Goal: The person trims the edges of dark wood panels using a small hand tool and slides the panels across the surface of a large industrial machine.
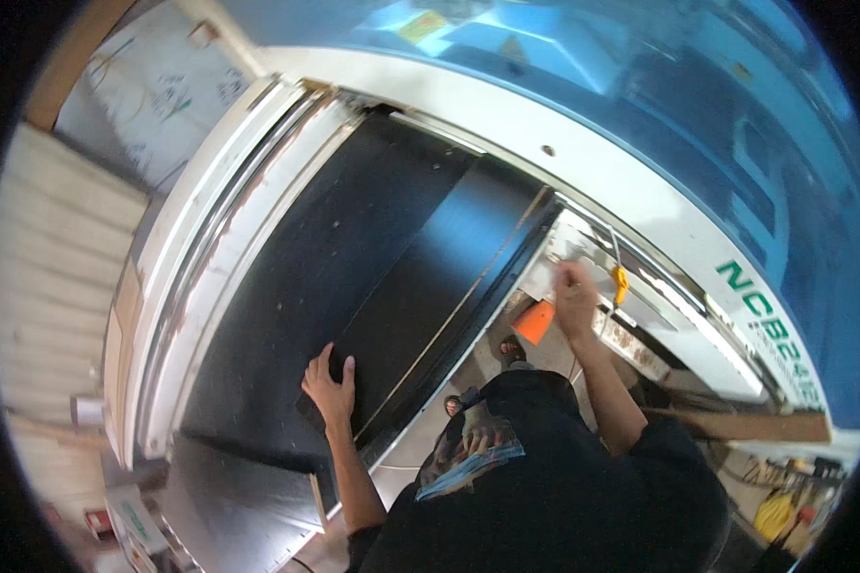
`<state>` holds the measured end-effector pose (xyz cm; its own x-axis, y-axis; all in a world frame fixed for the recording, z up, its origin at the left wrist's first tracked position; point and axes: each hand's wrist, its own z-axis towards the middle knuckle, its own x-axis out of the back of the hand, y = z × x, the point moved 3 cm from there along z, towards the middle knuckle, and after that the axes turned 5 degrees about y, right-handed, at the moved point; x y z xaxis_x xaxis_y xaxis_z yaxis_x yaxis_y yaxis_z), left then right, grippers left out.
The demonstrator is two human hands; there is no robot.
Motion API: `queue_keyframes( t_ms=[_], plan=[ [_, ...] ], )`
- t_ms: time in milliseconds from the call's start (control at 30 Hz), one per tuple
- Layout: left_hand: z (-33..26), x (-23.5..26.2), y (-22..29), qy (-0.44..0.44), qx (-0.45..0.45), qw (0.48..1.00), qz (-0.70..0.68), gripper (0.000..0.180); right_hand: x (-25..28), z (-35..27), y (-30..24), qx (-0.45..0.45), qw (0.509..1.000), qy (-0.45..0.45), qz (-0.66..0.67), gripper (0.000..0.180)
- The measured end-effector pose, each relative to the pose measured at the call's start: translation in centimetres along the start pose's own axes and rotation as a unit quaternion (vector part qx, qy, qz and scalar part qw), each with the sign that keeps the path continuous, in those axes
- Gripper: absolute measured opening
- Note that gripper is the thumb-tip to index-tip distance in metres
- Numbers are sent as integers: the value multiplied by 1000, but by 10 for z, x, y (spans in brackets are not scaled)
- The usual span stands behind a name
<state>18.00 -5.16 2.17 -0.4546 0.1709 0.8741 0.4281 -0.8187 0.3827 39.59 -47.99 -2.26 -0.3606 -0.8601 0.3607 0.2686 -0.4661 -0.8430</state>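
Observation:
My left hand [332,387] lies over a long black board or panel [354,248], thumb apart and fingers stretched. A small dark block-like patch shows beside its palm; I cannot tell if it is a separate thing. My right hand [574,296] is raised at the machine's white side, past the board's right edge. Its fingers are curled and slightly blurred, and whatever is in them is hidden. Just below and left of it is an orange funnel-shaped thing [533,322]. A yellow fitting [620,285] on a thin metal rod sits to its right.
Across the far side stretches a white machine beam [631,177] under a blue glossy cover [640,86]. White rails [225,224] run along the left. A smaller dark panel [234,501] lies near left. A wooden bar [755,426] and yellow coiled stuff [774,516] are at lower right.

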Motion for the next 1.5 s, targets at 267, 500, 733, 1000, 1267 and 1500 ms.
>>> queue_keyframes(
  t_ms=[267,500,733,1000,1267,1500],
  plan=[
    [-2,5,-1,7,13,1000,-10,52,82,23,85,58,940,-12,-335,59],
    [-3,10,5,27,21,999,-21,51,93,46,126,-53,965,-104,-235,43],
    [-5,-1,2,41,26,999,12,52,53,49,74,19,994,-21,109,44],
    [-5,-4,-14,95,34,995,-24,37,-47,-66,-82,-19,744,-667,-15,33],
    [-5,-2,-16,94,43,994,-20,32,-30,-29,-150,-135,648,-750,9,32],
    [-6,-4,-15,94,50,994,-15,32,-36,-44,-174,-77,479,-870,-85,33]
  ],
)
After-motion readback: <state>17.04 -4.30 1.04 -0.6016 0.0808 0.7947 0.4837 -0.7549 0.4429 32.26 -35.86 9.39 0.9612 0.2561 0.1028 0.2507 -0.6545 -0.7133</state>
